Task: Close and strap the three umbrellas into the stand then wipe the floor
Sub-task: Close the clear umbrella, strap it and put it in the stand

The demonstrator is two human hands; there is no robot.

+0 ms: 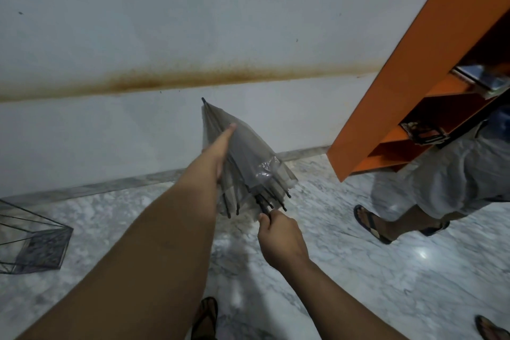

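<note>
A grey see-through umbrella (pixel 248 163) is folded down, its tip pointing up toward the wall and its black rib ends splayed loosely near the floor. My left hand (pixel 219 150) wraps the canopy from the left side, thumb stretched up along the fabric. My right hand (pixel 278 234) is closed around the dark shaft or handle just below the rib ends. A black wire-frame umbrella stand (pixel 41 246) sits on the floor at the far left, with no umbrella visible in it. Other umbrellas are not in view.
A white wall with a brown stain band runs behind. An orange shelf unit (pixel 400 85) leans in at the right. Another person's legs in sandals (pixel 372 223) stand at the right on the marble floor (pixel 386 284). My own sandalled feet (pixel 205 317) are below.
</note>
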